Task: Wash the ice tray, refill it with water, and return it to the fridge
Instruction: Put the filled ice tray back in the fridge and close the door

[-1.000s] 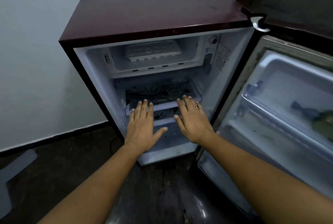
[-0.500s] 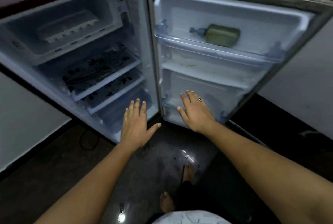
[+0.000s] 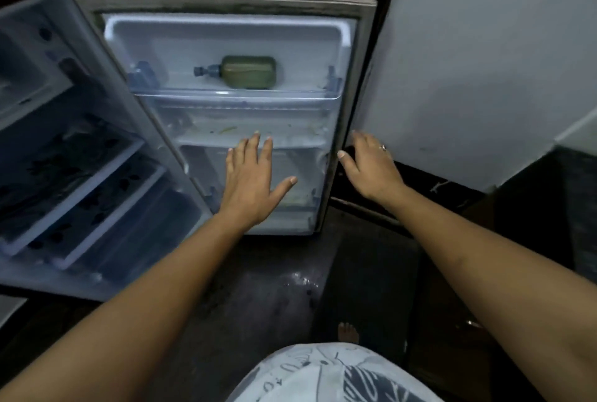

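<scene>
Our left hand (image 3: 250, 182) is spread flat, holding nothing, before the open fridge door (image 3: 181, 52); our right hand (image 3: 370, 169), loose and empty, sits by its outer edge.

This looks like a room in a home. A small household fridge (image 3: 80, 175) stands at nine o'clock on a dark, glossy floor (image 3: 258, 288), its door (image 3: 226, 31) wide open at twelve o'clock. A green bottle (image 3: 248, 72) lies on its side in the top door shelf. A plain, pale painted wall (image 3: 484, 62) fills two o'clock. At six o'clock are a bare foot (image 3: 348, 332) and a loose printed garment (image 3: 323, 375).
</scene>
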Available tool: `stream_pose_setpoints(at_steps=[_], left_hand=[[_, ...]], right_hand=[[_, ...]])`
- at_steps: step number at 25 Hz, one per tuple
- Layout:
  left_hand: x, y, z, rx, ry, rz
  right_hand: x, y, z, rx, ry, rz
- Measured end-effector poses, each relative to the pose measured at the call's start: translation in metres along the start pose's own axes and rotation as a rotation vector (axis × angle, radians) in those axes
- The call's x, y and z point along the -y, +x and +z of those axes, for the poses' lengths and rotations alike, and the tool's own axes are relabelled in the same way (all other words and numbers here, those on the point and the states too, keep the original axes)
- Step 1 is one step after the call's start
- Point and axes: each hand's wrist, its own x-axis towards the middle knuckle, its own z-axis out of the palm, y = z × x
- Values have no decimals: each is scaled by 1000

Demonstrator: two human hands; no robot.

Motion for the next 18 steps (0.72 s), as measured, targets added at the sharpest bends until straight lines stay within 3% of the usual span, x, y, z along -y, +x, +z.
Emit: stream_pose_setpoints(at_steps=[4, 10, 18], left_hand=[[-44, 62, -33, -185, 22, 78], [-92, 149, -90, -408, 147, 98], [-111, 208, -118, -346, 245, -8]], right_hand=[[-23, 41, -52, -62, 137, 20], [-31, 122, -118, -146, 307, -114], [-12, 177, -136, -23, 717, -242]])
